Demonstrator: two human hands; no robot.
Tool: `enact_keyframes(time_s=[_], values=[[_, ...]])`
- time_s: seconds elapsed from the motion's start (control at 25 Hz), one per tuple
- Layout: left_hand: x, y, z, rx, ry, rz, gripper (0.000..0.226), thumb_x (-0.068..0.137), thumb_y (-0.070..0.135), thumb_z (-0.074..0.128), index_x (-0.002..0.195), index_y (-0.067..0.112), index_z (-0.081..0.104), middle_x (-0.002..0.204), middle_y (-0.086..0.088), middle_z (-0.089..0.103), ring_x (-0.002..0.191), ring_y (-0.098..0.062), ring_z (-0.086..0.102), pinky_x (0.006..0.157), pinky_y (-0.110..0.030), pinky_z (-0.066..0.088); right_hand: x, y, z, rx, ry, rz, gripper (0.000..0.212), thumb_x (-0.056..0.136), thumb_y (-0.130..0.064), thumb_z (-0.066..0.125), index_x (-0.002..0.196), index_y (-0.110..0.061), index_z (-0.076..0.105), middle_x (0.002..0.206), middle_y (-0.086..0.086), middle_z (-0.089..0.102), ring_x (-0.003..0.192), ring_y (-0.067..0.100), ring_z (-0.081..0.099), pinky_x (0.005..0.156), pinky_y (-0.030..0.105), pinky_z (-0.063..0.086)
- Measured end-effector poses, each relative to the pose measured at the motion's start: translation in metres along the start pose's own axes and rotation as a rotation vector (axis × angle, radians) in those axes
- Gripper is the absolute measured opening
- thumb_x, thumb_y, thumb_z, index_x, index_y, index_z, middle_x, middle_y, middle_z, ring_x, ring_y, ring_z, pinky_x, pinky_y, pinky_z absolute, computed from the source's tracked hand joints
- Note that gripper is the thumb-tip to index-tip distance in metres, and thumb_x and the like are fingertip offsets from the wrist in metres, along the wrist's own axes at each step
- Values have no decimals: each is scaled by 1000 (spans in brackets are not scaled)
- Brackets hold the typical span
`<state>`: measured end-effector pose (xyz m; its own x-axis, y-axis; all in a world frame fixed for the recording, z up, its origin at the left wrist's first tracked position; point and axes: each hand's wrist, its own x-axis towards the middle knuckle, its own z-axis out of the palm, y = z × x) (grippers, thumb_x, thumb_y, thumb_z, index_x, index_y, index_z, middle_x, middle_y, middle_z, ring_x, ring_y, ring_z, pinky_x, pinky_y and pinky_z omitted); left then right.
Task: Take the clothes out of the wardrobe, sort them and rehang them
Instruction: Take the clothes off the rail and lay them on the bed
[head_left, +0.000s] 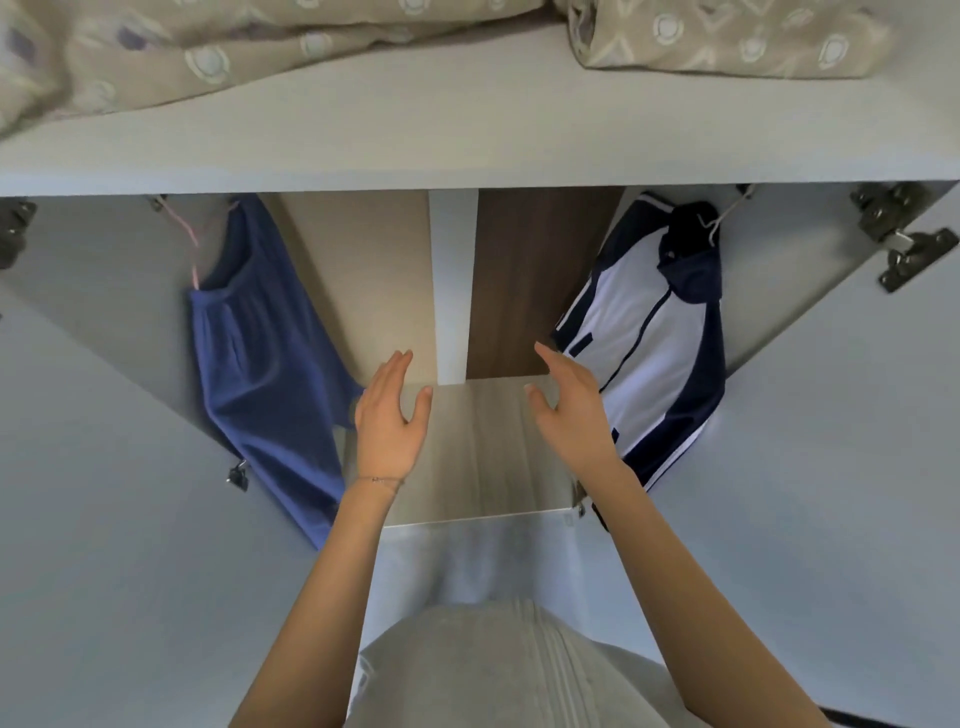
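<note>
Inside the open wardrobe a blue garment (265, 364) hangs on a pink hanger (188, 236) at the left. A navy and white zip jacket (649, 343) hangs on a white hanger (712, 224) at the right. Both my hands reach into the gap between them, over the wooden shelf (483, 447). My left hand (392, 415) is open, fingers apart, just right of the blue garment's edge. My right hand (571, 410) is open too, close beside the jacket's lower left part. Neither hand holds anything.
A white top shelf (467, 130) carries beige patterned bedding (208, 52) and a second folded piece (727, 41). White wardrobe doors (104, 519) stand open left and right, with metal hinges (904, 244). A white vertical strip (452, 280) divides the wardrobe's back panel.
</note>
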<state>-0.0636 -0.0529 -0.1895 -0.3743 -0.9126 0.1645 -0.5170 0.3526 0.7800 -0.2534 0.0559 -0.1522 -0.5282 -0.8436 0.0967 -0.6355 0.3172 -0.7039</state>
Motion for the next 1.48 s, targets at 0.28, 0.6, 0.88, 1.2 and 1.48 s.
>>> enact_keyframes(time_s=[0.28,0.6,0.88,1.2,1.48], values=[[41,28,42,5,23,-16,48,99,31,50,145,18,42,151,-2,41,142,-22,34,117,-43,27,55,64,-28,-71,68,54,50,97,-19,56,145,-18,42,149,7,41,141,24,30,117,40,27],[68,42,72,9,-72,38,50,99,37,48,146,23,39,152,-1,40,141,-22,36,115,-44,32,103,136,-73,-289,213,257,60,95,-22,57,149,-17,32,158,12,23,146,33,17,118,48,24],[69,50,74,16,-113,28,53,97,40,47,147,24,36,153,0,38,140,-23,36,114,-44,33,138,144,-91,-185,340,409,64,97,-21,54,149,-2,23,150,20,32,135,32,34,113,37,27],[67,57,71,18,-106,71,52,97,38,47,146,23,38,152,0,40,140,-21,37,114,-43,33,165,138,-101,140,390,555,28,102,-22,43,85,-2,54,81,11,55,82,28,55,67,29,34],[58,48,63,-2,-92,64,50,98,35,48,146,23,38,152,0,40,140,-21,37,114,-45,34,135,95,-106,319,524,415,44,98,-16,48,60,-19,29,58,-4,31,51,5,28,47,14,27]])
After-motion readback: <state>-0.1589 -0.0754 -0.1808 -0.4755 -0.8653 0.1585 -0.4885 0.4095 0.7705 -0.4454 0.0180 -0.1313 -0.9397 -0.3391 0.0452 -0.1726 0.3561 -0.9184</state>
